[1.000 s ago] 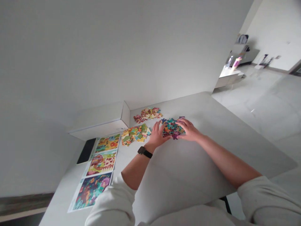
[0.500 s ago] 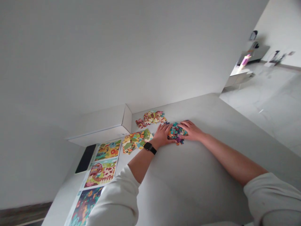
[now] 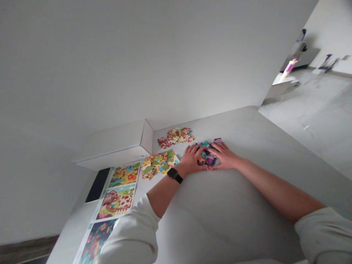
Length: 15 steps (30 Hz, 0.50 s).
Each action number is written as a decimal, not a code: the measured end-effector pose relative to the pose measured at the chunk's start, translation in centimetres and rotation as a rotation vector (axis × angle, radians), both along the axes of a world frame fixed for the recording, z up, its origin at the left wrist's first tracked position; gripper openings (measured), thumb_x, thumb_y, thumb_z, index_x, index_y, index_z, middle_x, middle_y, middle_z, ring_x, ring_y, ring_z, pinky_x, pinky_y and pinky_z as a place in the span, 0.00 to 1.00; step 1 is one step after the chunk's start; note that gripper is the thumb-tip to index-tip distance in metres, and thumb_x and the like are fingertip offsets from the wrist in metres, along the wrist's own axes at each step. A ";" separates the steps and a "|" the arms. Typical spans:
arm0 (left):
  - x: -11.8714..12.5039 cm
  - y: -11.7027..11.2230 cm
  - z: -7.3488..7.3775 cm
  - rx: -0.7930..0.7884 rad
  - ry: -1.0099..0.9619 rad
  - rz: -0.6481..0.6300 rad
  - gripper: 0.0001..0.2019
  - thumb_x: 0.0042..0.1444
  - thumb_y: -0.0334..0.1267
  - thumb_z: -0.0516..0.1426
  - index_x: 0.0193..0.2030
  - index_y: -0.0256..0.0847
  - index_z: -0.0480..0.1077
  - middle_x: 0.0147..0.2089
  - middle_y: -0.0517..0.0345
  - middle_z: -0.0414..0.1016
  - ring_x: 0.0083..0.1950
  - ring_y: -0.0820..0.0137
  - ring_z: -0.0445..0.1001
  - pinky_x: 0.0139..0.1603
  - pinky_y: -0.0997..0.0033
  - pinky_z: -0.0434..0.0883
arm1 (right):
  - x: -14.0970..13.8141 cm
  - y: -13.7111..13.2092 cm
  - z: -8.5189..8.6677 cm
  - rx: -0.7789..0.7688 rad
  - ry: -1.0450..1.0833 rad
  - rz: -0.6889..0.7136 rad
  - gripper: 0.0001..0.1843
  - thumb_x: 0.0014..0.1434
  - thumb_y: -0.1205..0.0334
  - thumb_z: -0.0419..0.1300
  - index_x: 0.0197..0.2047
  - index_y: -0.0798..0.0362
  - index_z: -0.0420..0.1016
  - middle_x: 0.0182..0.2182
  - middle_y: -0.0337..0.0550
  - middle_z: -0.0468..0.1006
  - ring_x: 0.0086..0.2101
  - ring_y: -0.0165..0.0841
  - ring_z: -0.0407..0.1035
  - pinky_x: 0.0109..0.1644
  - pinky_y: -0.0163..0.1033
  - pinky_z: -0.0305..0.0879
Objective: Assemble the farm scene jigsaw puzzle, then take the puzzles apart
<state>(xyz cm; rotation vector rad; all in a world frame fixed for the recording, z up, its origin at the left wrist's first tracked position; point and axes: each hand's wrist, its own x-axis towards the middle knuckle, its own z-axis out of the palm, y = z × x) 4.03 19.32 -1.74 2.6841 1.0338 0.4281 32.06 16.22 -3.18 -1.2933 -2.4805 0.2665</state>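
A heap of dark teal and purple jigsaw puzzle pieces [image 3: 207, 157] lies on the table between my hands. My left hand [image 3: 192, 159], with a black watch [image 3: 175, 175] on its wrist, curves around the heap's left side, fingers spread. On the other side my right hand [image 3: 224, 156] rests against the heap, its fingers also apart. One purple piece [image 3: 217, 140] pokes out beyond the right fingertips. Left of my left hand is a pile of yellow and green puzzle pieces [image 3: 159, 164]. Farther back sits a pile of red and pink puzzle pieces [image 3: 176, 136].
A white box [image 3: 115, 143] stands against the wall at the back left. Before it lie a dark phone [image 3: 98, 185] and a sheet with three printed pictures [image 3: 117, 201]. The table's right edge [image 3: 305, 146] borders a marble floor [image 3: 324, 110].
My hands have drawn closer together around the dark heap, thumbs now near each other at its front. The heap is more compact, and the purple piece at the back shows more.
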 end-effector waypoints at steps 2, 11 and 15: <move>0.1 -0.2 0.0 0.009 -0.021 -0.009 0.61 0.52 0.73 0.68 0.83 0.41 0.55 0.81 0.33 0.59 0.82 0.39 0.57 0.83 0.35 0.49 | -0.2 0.1 0.1 0.011 0.019 -0.009 0.58 0.53 0.30 0.75 0.78 0.48 0.66 0.76 0.64 0.62 0.75 0.65 0.54 0.78 0.75 0.47; 0.3 0.8 0.3 -0.018 -0.059 -0.029 0.57 0.56 0.64 0.70 0.83 0.39 0.53 0.85 0.33 0.50 0.84 0.43 0.54 0.83 0.42 0.55 | -0.3 0.8 0.7 0.044 0.054 -0.027 0.52 0.55 0.33 0.74 0.76 0.46 0.69 0.74 0.61 0.66 0.73 0.63 0.59 0.77 0.71 0.55; 0.1 0.5 1.6 -0.042 -0.103 -0.015 0.55 0.57 0.67 0.68 0.83 0.41 0.55 0.84 0.33 0.51 0.84 0.42 0.52 0.83 0.40 0.53 | -0.2 0.6 1.6 0.047 0.070 -0.026 0.48 0.57 0.36 0.74 0.75 0.45 0.70 0.73 0.59 0.67 0.72 0.62 0.61 0.76 0.70 0.57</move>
